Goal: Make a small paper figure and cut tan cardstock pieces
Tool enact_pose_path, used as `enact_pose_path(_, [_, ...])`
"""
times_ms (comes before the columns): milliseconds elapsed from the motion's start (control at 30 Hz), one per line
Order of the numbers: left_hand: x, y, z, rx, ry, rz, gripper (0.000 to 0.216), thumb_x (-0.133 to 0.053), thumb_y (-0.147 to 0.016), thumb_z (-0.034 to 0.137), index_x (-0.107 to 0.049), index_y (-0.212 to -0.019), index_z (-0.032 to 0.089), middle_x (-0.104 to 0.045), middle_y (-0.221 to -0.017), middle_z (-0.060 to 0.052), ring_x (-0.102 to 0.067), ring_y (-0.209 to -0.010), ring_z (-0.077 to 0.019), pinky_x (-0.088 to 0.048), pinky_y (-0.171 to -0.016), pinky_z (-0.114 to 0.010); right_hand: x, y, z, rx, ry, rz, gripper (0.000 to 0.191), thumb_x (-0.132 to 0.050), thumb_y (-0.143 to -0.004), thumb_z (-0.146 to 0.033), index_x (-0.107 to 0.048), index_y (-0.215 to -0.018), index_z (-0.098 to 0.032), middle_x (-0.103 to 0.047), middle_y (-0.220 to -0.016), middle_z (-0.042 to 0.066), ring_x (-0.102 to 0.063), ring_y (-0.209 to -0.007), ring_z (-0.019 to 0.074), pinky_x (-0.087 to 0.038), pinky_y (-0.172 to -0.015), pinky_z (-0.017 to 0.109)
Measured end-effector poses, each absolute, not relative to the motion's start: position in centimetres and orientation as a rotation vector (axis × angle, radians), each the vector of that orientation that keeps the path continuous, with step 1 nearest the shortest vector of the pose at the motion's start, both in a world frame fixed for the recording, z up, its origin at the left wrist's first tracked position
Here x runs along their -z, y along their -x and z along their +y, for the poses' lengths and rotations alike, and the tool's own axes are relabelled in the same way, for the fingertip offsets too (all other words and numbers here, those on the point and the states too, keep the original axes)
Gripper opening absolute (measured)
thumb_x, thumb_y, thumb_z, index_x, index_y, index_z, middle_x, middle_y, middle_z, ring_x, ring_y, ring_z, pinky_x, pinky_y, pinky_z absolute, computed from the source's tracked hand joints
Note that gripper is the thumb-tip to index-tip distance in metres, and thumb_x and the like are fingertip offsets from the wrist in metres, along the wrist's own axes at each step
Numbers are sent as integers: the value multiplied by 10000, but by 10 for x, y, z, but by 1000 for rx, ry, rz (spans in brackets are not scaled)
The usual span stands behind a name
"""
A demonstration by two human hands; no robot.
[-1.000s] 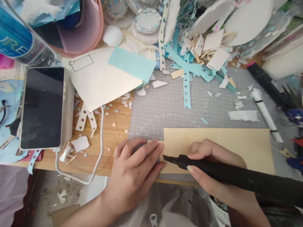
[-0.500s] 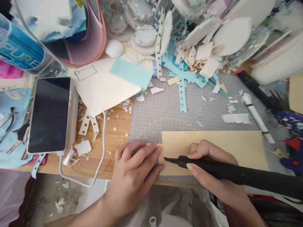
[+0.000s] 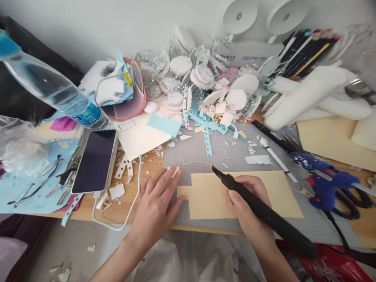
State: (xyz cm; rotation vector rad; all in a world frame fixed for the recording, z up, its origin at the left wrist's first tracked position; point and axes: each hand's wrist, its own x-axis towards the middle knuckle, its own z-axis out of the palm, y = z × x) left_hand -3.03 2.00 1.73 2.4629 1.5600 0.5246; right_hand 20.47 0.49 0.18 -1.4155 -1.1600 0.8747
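Note:
My right hand [image 3: 254, 199] is closed round the thick black handle of a craft knife [image 3: 252, 207], its dark blade pointing up and left above the paper. Beneath it lies a sheet of tan card [image 3: 211, 197] with a narrow tab at its left end and a notch above the tab. My left hand [image 3: 157, 197] rests with fingers spread at the left edge of the grey cutting mat [image 3: 188, 160], its thumb near the tab. Under its fingertips shows a small tan scrap [image 3: 173, 171], partly hidden; whether it is gripped is unclear.
Left are a phone [image 3: 95, 160] with a white cable and a tilted water bottle [image 3: 61, 94]. A blue glue gun [image 3: 324, 178] and a white pen [image 3: 277, 158] lie right. White discs [image 3: 236, 100], paper scraps and a sheet with a drawn rectangle [image 3: 141, 135] fill the back.
My left hand has shifted left with the small scrap, uncovering the tab and notch. The knife blade has risen off the card's left end and tilted upward. The view has tipped up.

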Motion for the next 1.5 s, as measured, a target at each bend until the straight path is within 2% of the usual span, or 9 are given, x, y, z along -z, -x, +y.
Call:
enact_pose_path(133, [-20, 27, 14, -572, -2536, 1503, 277, -603, -956, 286, -625, -1218, 198, -668, -1285, -72, -515, -1204, -301, -306, -999, -448, -5, -210, -8, -783, 1436, -1215, 186, -681, -867, -303, -587, -1021, -257, -631, -886, 17, -612, -731, 157, -492, -595, 238])
enact_pose_path(300, [-25, 24, 17, -467, -2482, 1452, 116, -610, -951, 254, -657, -1052, 221, -687, -1166, -49, -524, -1138, -281, -310, -963, -444, -5, -208, -13, -763, 1380, -1218, 169, -682, -864, -309, -597, -1000, -256, -642, -870, 13, -620, -729, 164, -500, -594, 244])
enact_pose_path(467, [-35, 20, 23, -225, -2396, 1516, 177, -658, -919, 275, -624, -1073, 196, -658, -1143, -75, -519, -1120, -289, -323, -979, -473, -3, -198, -11, -786, 1293, -1127, 194, -693, -854, -329, -597, -997, -240, -646, -896, 26, -629, -766, 177, -519, -645, 278])
enact_pose_path(767, [-40, 15, 34, -162, -2299, 1577, 158, -723, -825, 249, -589, -865, 175, -662, -989, -85, -539, -1007, -303, -372, -898, -449, 8, -196, -7, -755, 1205, -1156, 221, -684, -854, -386, -585, -983, -236, -653, -881, 32, -624, -759, 182, -514, -637, 295])
enact_pose_path(900, [-39, 16, 41, -215, -2198, 1519, 112, -658, -804, 230, -557, -762, 203, -639, -811, -19, -575, -855, -234, -403, -781, -345, 12, -199, -5, -730, 1201, -1216, 223, -661, -869, -399, -563, -978, -230, -647, -891, 36, -629, -771, 188, -518, -645, 305])
enact_pose_path(1033, [-40, 17, 40, -330, -2074, 1450, 35, -578, -812, 222, -574, -778, 216, -616, -703, 20, -569, -672, -172, -386, -604, -264, 14, -203, -5, -718, 1243, -1328, 223, -655, -882, -362, -567, -1035, -225, -657, -920, 37, -634, -782, 190, -521, -670, 306])
enact_pose_path(1233, [-42, 23, 28, -556, -1947, 1389, 156, -607, -837, 294, -585, -708, 210, -643, -696, 25, -578, -679, -147, -429, -648, -249, 12, -203, -5, -690, 1291, -1580, 230, -647, -880, -295, -632, -1104, -248, -662, -1058, 58, -649, -979, 239, -501, -850, 351])
enact_pose_path(1500, [-47, 45, 13, -891, -1788, 1483, 186, -573, -908, 352, -592, -804, 198, -631, -740, -1, -565, -690, -145, -442, -657, -260, 16, -199, -6, -654, 1299, -1599, 203, -613, -910, -298, -633, -1103, -239, -680, -1037, 65, -679, -964, 237, -524, -828, 345])
